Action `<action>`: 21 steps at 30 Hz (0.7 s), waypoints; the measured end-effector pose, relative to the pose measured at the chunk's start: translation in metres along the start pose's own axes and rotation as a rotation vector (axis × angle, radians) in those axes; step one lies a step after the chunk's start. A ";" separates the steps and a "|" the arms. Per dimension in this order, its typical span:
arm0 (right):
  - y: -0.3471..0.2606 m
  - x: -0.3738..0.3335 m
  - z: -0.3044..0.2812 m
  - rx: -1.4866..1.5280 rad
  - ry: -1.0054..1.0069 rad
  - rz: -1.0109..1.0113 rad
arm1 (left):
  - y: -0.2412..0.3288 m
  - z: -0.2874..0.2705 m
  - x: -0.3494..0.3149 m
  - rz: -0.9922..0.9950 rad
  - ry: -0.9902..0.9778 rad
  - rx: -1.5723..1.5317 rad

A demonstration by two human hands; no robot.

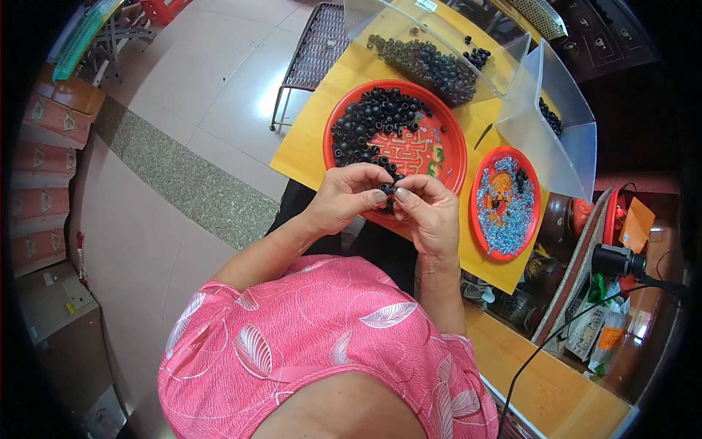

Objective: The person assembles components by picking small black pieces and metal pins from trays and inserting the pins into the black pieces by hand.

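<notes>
My left hand (340, 199) and my right hand (433, 218) meet over the near rim of a large red tray (458, 157). Thumb and fingers of both are pinched on a small black ring-shaped part (387, 189) between them. Further black pieces beneath the fingertips are partly hidden. Many small black round hollow parts (369, 117) lie in the tray, mostly along its far and left sides. To the right, a smaller red plate (539, 208) bears tiny clear-bluish pieces (504, 233) and a little cluster of black ones (521, 179).
On the yellow tabletop (307, 150) stand a clear bin (468, 40) with black parts and a second clear bin (574, 139). A dark slim tool (483, 136) lies between tray and bin. At the right are a black clamp-like device (618, 260) and its cable (545, 351). A woven chair (316, 51) stands beyond.
</notes>
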State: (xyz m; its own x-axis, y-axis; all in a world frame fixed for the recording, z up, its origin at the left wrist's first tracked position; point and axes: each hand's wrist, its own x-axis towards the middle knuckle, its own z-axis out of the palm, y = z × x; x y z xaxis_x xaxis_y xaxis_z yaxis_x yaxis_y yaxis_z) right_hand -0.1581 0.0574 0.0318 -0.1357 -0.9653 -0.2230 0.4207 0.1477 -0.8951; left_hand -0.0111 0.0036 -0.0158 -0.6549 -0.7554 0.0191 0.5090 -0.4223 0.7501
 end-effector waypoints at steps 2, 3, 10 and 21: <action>-0.001 0.000 0.000 -0.027 0.008 -0.017 | 0.000 0.001 0.000 0.020 0.000 0.021; -0.002 0.000 0.000 -0.026 -0.012 -0.005 | 0.001 0.002 0.001 0.030 0.005 0.069; 0.002 0.004 -0.012 0.088 -0.147 0.130 | 0.002 0.003 0.003 0.286 -0.039 0.391; 0.013 -0.009 -0.023 0.205 -0.274 0.250 | 0.007 0.008 -0.008 0.323 -0.167 0.668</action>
State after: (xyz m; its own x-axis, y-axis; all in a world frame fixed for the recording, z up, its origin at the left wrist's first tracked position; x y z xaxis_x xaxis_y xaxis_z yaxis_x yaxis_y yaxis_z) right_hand -0.1716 0.0734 0.0135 0.2253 -0.9307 -0.2883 0.5839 0.3658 -0.7247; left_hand -0.0068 0.0105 -0.0056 -0.6336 -0.6818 0.3658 0.2785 0.2401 0.9299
